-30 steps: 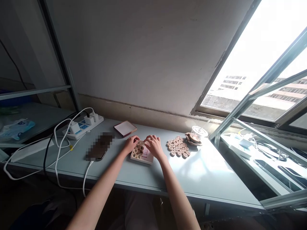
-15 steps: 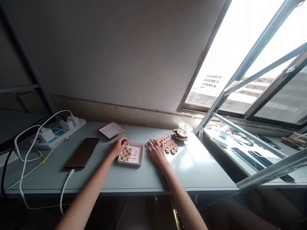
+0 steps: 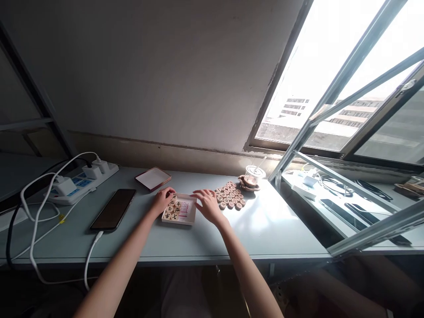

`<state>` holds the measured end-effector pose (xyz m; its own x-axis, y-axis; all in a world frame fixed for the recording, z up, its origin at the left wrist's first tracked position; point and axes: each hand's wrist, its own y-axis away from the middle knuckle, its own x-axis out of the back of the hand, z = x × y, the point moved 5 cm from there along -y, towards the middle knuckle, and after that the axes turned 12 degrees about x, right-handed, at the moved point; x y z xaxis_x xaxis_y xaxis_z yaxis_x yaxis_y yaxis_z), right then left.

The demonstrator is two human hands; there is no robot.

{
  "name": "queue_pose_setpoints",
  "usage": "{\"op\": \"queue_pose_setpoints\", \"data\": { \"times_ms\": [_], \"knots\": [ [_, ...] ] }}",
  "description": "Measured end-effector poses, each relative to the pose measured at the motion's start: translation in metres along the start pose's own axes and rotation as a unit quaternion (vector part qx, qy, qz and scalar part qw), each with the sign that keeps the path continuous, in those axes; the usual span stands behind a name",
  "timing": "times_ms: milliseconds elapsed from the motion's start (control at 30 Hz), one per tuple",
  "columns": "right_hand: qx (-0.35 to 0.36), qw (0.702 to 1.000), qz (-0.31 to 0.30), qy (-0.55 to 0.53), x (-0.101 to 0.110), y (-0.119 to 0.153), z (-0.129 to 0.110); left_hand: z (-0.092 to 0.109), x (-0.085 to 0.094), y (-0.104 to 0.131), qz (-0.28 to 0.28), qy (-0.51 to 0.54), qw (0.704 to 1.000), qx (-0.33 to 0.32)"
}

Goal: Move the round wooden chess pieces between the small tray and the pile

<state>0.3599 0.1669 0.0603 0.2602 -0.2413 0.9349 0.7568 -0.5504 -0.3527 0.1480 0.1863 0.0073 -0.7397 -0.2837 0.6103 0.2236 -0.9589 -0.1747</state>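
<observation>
A shallow white box holds several round wooden Chinese chess pieces on its left side; a pink-red printed pattern shows on its bare floor at the right. My left hand is closed around the box's upper left corner, with thumb and fingers at the rim. At the opposite side, my right hand reaches over the right rim, fingers bent and pointing into the box. What its fingertips hold, if anything, is hidden. Just right of that hand, more chess pieces lie face up in a packed cluster on the desk.
The box lid lies upturned behind the box. A phone with a white cable and a power strip with chargers are at the left. A lidded cup with a straw stands behind the pieces. A metal frame borders the desk's right side.
My right hand has moved left from beside the cluster to the box's right rim. A loose piece near its fingertips earlier no longer shows. My left hand stays at the box corner.
</observation>
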Motion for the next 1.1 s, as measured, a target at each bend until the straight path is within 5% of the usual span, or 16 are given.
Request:
{"op": "queue_pose_setpoints", "data": {
  "times_ms": [133,600,767,900,1100],
  "knots": [
    [0.090,0.994,-0.053,-0.025,-0.009,-0.019,-0.031,0.004,0.002,0.003,0.007,0.002,1.000,-0.002],
    [0.064,0.993,-0.048,-0.090,-0.027,-0.036,-0.037,0.009,0.003,0.006,0.018,-0.007,1.000,0.000],
    [0.022,0.993,-0.008,-0.120,-0.024,-0.032,-0.023,0.012,0.003,0.006,0.020,-0.013,1.000,-0.006],
    [-0.074,0.989,0.066,-0.111,-0.006,-0.010,0.011,0.012,0.003,0.006,0.010,-0.015,1.000,-0.008],
    [-0.123,0.992,0.026,-0.017,0.003,0.030,0.045,0.010,0.002,0.005,0.006,-0.017,1.000,-0.009]
  ]
}}
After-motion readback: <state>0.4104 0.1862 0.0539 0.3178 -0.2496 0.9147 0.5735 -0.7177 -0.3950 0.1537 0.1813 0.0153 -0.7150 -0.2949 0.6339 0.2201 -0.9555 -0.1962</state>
